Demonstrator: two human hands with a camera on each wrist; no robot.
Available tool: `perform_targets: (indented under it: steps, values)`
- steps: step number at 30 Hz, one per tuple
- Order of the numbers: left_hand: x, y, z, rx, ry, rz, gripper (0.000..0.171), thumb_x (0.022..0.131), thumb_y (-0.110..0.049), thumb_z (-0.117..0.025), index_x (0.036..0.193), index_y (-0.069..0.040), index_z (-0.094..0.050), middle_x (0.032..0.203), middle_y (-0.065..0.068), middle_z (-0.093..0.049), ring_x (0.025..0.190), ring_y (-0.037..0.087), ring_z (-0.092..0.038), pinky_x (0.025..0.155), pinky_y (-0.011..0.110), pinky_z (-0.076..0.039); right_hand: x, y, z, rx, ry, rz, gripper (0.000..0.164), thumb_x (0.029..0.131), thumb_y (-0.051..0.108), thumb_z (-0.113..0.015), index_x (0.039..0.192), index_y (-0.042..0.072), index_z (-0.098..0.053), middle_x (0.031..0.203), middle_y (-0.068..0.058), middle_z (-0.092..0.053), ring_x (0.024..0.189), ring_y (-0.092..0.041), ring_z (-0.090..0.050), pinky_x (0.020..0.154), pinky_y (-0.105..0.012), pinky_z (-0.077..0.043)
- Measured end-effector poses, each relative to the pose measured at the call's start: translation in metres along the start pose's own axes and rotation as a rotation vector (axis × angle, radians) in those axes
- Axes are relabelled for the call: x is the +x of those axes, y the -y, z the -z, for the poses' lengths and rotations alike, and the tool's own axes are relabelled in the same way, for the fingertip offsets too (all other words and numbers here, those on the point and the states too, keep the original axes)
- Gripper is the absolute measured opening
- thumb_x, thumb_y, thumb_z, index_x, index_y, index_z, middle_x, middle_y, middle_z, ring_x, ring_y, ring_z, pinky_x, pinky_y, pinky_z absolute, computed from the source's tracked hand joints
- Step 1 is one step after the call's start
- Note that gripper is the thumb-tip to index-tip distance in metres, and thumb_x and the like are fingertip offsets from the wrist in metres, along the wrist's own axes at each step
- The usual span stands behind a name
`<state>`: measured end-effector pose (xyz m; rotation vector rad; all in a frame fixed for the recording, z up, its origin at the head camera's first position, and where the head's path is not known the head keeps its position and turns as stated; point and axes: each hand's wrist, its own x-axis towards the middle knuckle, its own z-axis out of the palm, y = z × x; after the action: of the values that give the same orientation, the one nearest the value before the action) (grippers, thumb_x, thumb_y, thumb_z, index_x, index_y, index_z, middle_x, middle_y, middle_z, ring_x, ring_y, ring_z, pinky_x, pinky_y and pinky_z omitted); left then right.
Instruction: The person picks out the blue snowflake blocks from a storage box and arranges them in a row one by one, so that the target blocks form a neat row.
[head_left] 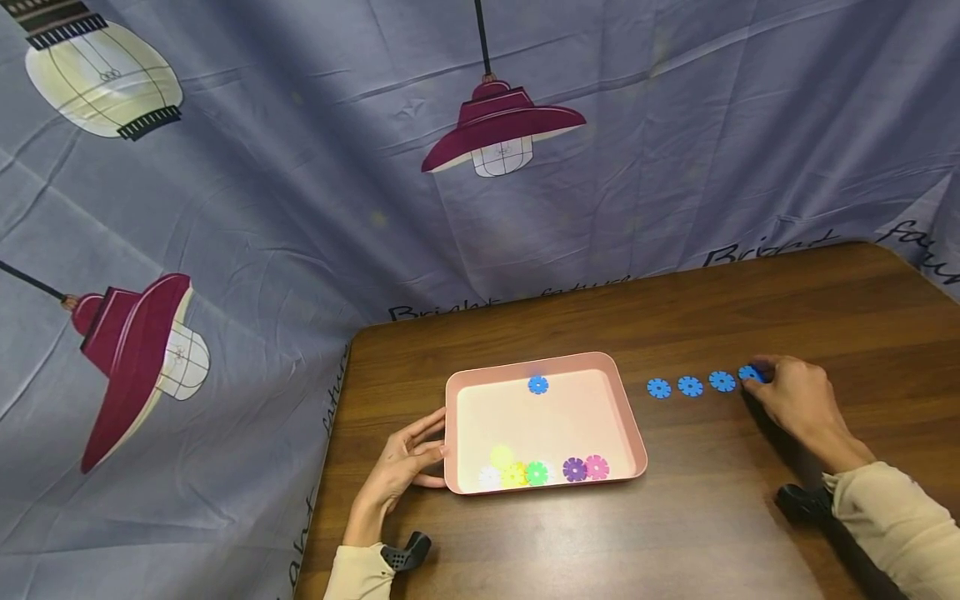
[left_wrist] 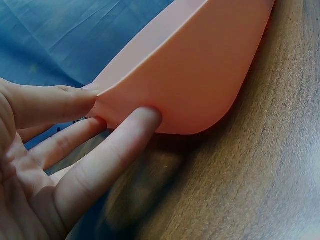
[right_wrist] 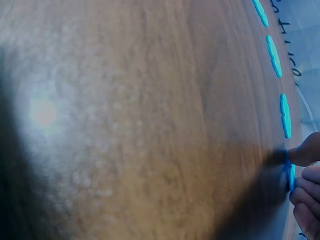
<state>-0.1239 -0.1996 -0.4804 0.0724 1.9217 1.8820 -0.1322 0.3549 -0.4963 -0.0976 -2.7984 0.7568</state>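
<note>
My left hand rests against the left side of a pink tray. In the left wrist view its mostly straight fingers touch the tray's outer wall. To the tray's right, my right hand holds a blue snowflake disc at the table surface, thumb and fingertips on it. This disc is at the right end of a row with three others: a blue disc, another blue disc and a third blue disc. In the right wrist view fingers partly hide the held disc.
Inside the tray, a blue disc lies near the back wall. Along its front are a green disc, a purple disc, a pink disc and several yellow and white ones. A printed curtain hangs behind the wooden table.
</note>
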Motion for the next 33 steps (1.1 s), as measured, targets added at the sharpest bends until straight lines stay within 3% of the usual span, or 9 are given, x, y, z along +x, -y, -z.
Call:
perform_targets:
  steps: [33]
  values:
    - [0.0004, 0.0005, 0.0014, -0.001, 0.003, -0.008, 0.065, 0.091, 0.006, -0.063, 0.15, -0.004, -0.038, 0.152, 0.024, -0.036, 0.12, 0.036, -0.057, 0.067, 0.048, -0.061, -0.0002, 0.0008, 0.0015, -0.021, 0.014, -0.014, 0.037, 0.085, 0.013, -0.071, 0.11, -0.014, -0.063, 0.107, -0.04, -0.059, 0.098, -0.063, -0.052, 0.077, -0.07, -0.042]
